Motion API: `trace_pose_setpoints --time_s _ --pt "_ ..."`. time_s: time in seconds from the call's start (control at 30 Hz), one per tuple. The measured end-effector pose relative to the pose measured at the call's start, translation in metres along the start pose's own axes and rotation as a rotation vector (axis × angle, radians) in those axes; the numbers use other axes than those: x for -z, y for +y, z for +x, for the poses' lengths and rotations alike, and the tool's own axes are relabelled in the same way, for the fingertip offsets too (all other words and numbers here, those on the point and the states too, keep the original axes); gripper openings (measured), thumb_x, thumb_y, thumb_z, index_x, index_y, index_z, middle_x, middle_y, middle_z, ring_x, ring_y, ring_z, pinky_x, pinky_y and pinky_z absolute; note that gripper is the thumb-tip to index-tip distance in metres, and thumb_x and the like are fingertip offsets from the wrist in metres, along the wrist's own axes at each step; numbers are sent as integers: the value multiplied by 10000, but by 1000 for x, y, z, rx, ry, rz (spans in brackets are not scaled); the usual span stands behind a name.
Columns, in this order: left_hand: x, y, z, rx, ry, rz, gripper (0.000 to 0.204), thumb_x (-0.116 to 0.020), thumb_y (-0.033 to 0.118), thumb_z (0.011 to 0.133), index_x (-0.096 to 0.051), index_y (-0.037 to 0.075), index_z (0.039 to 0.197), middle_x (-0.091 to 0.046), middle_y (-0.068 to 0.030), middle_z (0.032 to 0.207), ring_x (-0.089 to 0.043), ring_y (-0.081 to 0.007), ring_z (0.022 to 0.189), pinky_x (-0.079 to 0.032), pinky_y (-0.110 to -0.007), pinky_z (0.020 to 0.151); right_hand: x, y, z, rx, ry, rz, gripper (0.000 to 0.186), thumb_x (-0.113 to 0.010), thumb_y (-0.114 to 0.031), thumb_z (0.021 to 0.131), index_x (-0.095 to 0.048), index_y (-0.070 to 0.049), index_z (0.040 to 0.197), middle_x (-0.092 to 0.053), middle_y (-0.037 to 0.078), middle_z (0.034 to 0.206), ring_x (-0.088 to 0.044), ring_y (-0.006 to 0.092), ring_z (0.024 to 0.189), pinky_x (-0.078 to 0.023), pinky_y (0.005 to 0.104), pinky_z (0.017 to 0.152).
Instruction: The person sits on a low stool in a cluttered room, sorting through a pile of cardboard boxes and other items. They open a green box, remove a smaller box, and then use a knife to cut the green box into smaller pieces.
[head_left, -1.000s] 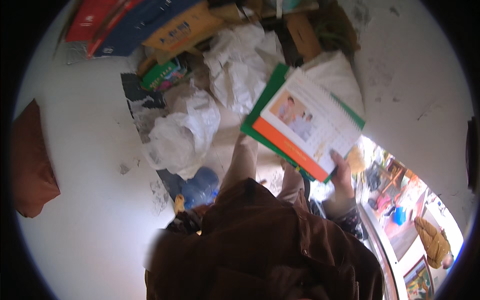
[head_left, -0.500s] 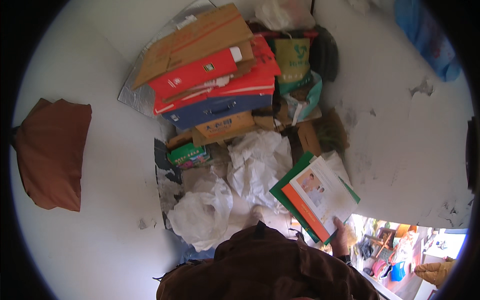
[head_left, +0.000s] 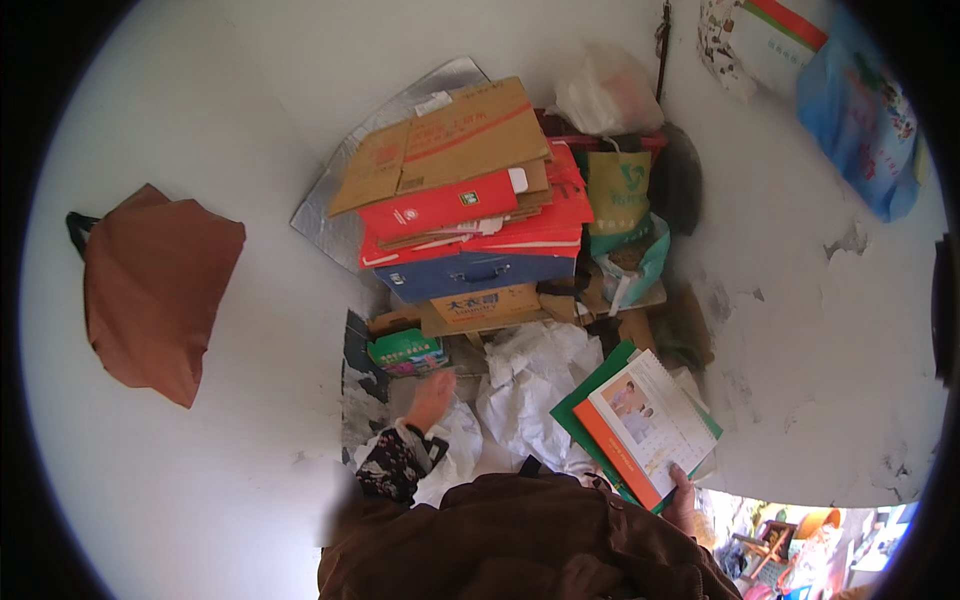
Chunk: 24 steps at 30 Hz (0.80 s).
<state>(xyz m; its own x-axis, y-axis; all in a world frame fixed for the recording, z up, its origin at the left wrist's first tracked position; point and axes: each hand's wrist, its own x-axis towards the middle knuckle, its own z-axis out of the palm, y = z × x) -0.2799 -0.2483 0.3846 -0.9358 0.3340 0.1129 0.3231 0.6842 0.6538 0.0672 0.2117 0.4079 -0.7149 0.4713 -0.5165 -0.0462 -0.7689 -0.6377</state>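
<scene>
My right hand point(head_left: 682, 503) is closed on the lower edge of a spiral-bound calendar point(head_left: 640, 420) and a green cover point(head_left: 600, 380) under it; the thumb lies on top. The calendar has a white page with a photo and an orange strip. My left hand point(head_left: 432, 400), in a dark floral sleeve, reaches forward with its fingers stretched out and holds nothing I can see. It is over a white plastic bag point(head_left: 462, 440), just short of a small green box point(head_left: 408, 350). Another crumpled white bag point(head_left: 535, 385) lies between my hands.
Ahead stands a pile with a flat cardboard box point(head_left: 450, 140), red boxes point(head_left: 440, 205) and a blue case point(head_left: 480, 275). A green-yellow bag point(head_left: 618, 200) leans beside it. A brown cloth bag point(head_left: 160, 290) hangs on the left wall, a blue bag point(head_left: 860, 130) on the right.
My left hand has come into view and reached forward over the white bag. My right hand still holds the calendar and green cover. The view has shifted, so the pile sits lower and farther right.
</scene>
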Motion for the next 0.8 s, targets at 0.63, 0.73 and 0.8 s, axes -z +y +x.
trace_pose_setpoints --time_s 0.63,0.73,0.8 --pt "277 119 304 -191 -31 487 492 -707 351 836 -631 106 1256 -662 -211 1184 -619 -381 1112 -496 -449 945 -35 4 -19 160 94 105 538 -690 -146 833 -499 40 1300 -645 149 1156 -654 276 1013 -535 398 920" --pt "285 127 301 -153 -58 600 505 -720 353 832 -630 110 1266 -669 -204 1177 -631 -372 1099 -506 -437 936 -50 6 -18 240 44 91 585 -685 -152 829 -464 33 1337 -630 167 1197 -650 293 1051 -528 408 954" --pt "288 131 301 -188 -79 591 515 -728 361 829 -632 103 1264 -674 -201 1167 -635 -369 1095 -508 -431 934 -62 10 -18 252 -59 126 587 -674 -156 830 -458 36 1342 -626 172 1210 -648 298 1074 -525 415 968"
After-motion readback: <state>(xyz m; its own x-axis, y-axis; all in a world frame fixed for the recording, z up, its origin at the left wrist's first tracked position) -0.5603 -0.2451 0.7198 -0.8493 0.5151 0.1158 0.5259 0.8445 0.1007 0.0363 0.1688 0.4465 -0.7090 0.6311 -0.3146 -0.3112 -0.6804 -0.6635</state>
